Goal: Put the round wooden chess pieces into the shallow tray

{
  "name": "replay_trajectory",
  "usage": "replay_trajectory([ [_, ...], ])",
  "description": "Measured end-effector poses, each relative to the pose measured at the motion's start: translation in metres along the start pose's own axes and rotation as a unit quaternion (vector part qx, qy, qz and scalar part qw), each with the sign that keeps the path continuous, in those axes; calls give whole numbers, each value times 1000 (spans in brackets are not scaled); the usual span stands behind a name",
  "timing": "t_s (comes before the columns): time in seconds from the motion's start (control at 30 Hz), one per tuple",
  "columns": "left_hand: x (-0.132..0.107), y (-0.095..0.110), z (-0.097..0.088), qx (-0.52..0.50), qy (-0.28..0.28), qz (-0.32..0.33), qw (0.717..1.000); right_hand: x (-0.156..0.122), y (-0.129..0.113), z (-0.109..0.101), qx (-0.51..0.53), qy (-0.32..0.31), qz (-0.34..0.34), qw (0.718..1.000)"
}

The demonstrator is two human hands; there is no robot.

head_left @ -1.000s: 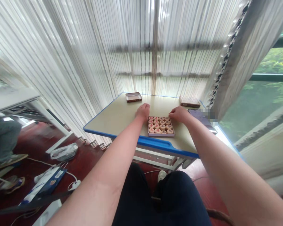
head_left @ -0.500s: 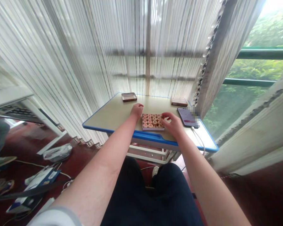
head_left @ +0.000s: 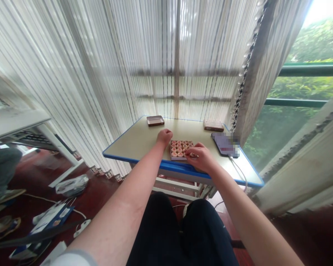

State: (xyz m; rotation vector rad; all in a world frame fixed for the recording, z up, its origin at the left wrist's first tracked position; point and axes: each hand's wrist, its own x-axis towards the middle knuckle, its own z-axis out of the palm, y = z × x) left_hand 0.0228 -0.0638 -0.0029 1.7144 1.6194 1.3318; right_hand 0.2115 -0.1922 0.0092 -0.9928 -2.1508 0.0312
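A shallow box (head_left: 179, 158) of round wooden Chinese chess pieces (head_left: 179, 150) lies near the front edge of the table. The pieces sit in rows, with red and dark characters on their tops. My right hand (head_left: 202, 156) bends over the front right corner of the box, its fingers closed on a piece there; the fingers partly cover that piece. My left hand (head_left: 164, 137) rests just beyond the box's back left corner, curled closed, and whatever is inside it is hidden.
An open, shallow brown-edged tray (head_left: 155, 120) lies at the table's back left. A flat box (head_left: 213, 126) is at the back right. Right of my right hand lies a phone (head_left: 224, 144) with a white cable (head_left: 240, 170). Blue edging (head_left: 119, 159) rims the table.
My right hand has moved from the back right corner of the box toward its front right corner. My left hand stays curled beside the box. The whole view has shifted slightly.
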Motion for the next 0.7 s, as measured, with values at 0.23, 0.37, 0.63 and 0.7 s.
replay_trajectory([
  [0.23,1,-3,1,6,1,2,1000,1,3,-2,-5,19,-25,999],
  [0.37,0,-4,2,3,5,3,1000,1,2,-5,2,3,-13,1000],
  [0.63,-2,0,-1,20,5,1,1000,0,2,-9,12,-8,22,1000],
  [0.7,-2,1,-2,20,3,0,1000,0,3,-9,15,1,35,999],
])
